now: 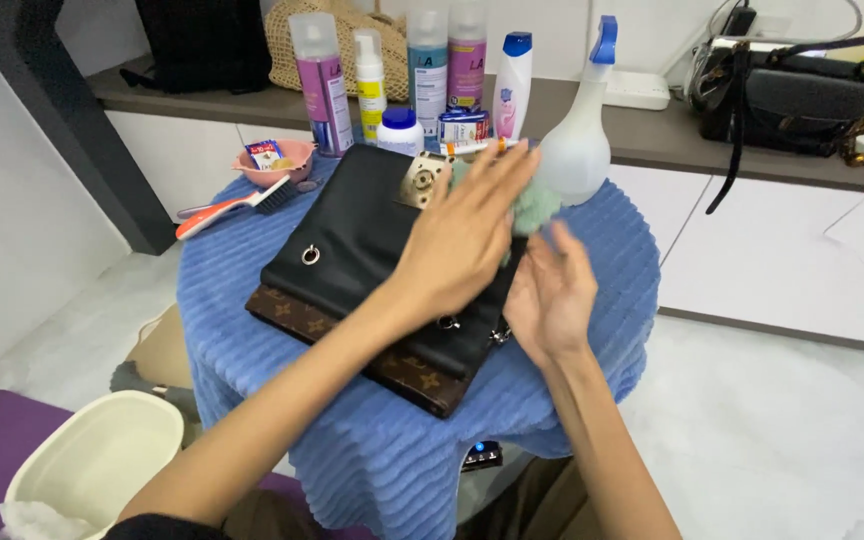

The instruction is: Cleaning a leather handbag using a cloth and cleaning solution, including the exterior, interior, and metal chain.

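Nearest me, a cream basin (92,455) sits low on the left. Beyond it my left hand (462,235) lies flat and open on the black leather bag (362,250), fingers reaching toward the pale green cloth (534,205) by the clasp. My right hand (552,295), open and empty, hovers just right of the bag, whose long axis runs away from me toward the bottles.

Under my left hand (462,245) I see a black leather handbag (372,250) lying flat, its flap facing up, with a square gold clasp (424,180) just left of my fingertips and a small metal ring well left of my palm. Past those fingertips sits a crumpled pale green cloth (535,205), blurred. My right hand (550,295) hovers open just right of the bag's edge.
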